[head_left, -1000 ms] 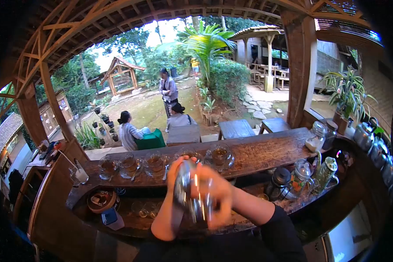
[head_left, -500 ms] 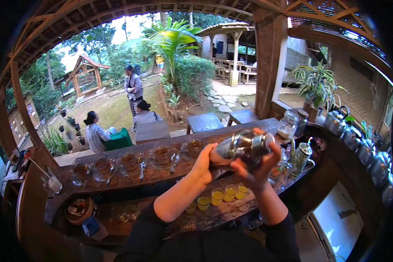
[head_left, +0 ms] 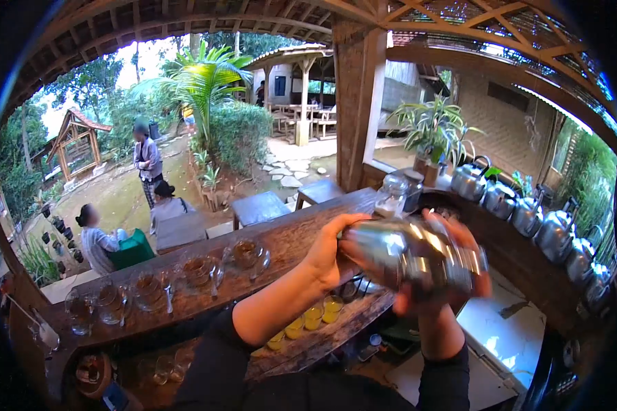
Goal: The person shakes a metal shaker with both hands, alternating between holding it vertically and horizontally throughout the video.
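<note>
A shiny metal shaker [head_left: 408, 252] lies nearly level between my two hands above the counter, blurred by motion. My left hand [head_left: 332, 250] is wrapped round its left end. At its right end my right hand [head_left: 452, 270] grips it, the fingers smeared. Below my left forearm, small glasses of yellow liquid [head_left: 312, 317] stand in a row on the lower wooden ledge. Glass cups of brown liquid [head_left: 197, 272] with saucers and spoons line the upper counter at the left.
Metal kettles [head_left: 498, 198] line the curved counter at the right. Glass jars [head_left: 393, 195] stand near the wooden post [head_left: 358, 103]. Beyond the counter are stools [head_left: 260, 207], two seated people and a standing person [head_left: 148, 161]. A white lid or cabinet top [head_left: 497, 329] is at the lower right.
The view has turned to the right, so the counter and the people appear farther left. Both hands and the shaker now appear lower and farther right, with the shaker more level.
</note>
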Motion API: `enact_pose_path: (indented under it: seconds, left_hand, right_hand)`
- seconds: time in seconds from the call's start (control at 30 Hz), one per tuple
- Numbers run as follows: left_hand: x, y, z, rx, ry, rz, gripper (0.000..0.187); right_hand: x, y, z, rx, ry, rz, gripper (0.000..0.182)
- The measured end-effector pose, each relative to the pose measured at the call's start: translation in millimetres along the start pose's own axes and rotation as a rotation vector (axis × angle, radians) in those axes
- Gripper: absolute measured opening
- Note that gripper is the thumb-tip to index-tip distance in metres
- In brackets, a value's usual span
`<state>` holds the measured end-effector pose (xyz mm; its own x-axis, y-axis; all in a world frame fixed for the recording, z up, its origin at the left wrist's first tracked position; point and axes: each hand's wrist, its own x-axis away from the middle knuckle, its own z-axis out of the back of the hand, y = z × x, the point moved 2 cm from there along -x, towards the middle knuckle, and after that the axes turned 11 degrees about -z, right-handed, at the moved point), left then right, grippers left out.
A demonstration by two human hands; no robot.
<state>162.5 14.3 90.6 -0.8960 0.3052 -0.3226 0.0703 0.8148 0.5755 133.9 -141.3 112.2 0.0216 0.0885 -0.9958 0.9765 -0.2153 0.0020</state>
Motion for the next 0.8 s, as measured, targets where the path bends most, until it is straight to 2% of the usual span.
enact_pose_path:
  seconds: [0.07,0.1,0.13,0.17,0.2,0.23,0.27,0.3,0.33,0.37,0.4,0.43,0.47,0.5,0.53,0.6,0.67,0.73,0.8]
  left_hand:
    - [-3,7,-36,-0.099,-0.198,-0.193,0.028]
    - [-6,4,-46,-0.061,-0.276,-0.252,0.03]
    - [-16,-3,-47,-0.069,-0.244,-0.304,0.029]
    - [-25,-11,-42,-0.13,-0.097,-0.229,0.028]
    - [-33,-20,-31,-0.188,0.055,-0.147,0.027]
    - [-51,-37,0,-0.084,0.136,0.037,0.028]
    - [-49,-45,-9,-0.049,0.34,0.096,0.029]
    - [-58,-54,4,-0.03,0.31,0.08,0.029]
    - [-70,-57,16,-0.023,0.272,0.063,0.03]
    - [-75,-50,8,-0.032,0.254,0.062,0.03]
    - [-74,-39,-15,0.005,-0.03,0.048,0.03]
    - [-67,-33,-45,0.044,-0.309,0.04,0.029]
    - [-50,-28,-91,-0.082,-0.108,-0.107,0.029]
    - [-57,-32,-104,-0.108,-0.239,-0.227,0.03]
    - [-65,-35,-114,-0.129,-0.367,-0.344,0.03]
    - [-99,-46,-109,-0.212,-0.167,-0.214,0.033]
    - [-144,-74,-77,-0.078,-0.019,0.091,0.034]
    - [-151,-93,-72,-0.071,0.06,0.112,0.035]
    - [-141,-94,-101,-0.071,-0.038,0.048,0.033]
  right_hand:
    - [-11,-27,19,-0.397,-0.321,0.025,0.087]
    - [-17,-23,21,-0.436,-0.326,0.03,0.087]
    - [-21,-20,23,-0.474,-0.332,0.021,0.088]
    - [-23,-10,25,-0.468,-0.335,0.01,0.088]
    - [-26,10,27,-0.284,-0.232,-0.08,0.083]
    - [-28,32,30,-0.097,-0.135,-0.166,0.079]
    - [-31,44,33,0.089,-0.038,-0.236,0.076]
    - [-30,53,35,-0.097,-0.006,-0.548,0.072]
    - [-36,49,47,-0.092,-0.003,-0.539,0.072]
    - [-48,35,61,0.07,-0.106,-0.351,0.071]
    - [-53,26,72,0.235,-0.209,-0.163,0.07]
    - [-48,26,75,-0.253,-0.151,-0.216,0.068]
    - [-41,7,96,-0.382,-0.09,-0.553,0.07]
    - [-46,15,101,-0.372,-0.081,-0.547,0.07]
    - [-55,26,105,-0.203,-0.057,-0.435,0.069]
    - [-76,55,108,0.131,-0.023,-0.219,0.069]
    - [-81,73,111,0.452,-0.014,-0.021,0.07]
    - [-86,75,108,-0.117,0.099,-0.322,0.068]
    - [-76,87,146,0.215,0.035,0.012,0.06]
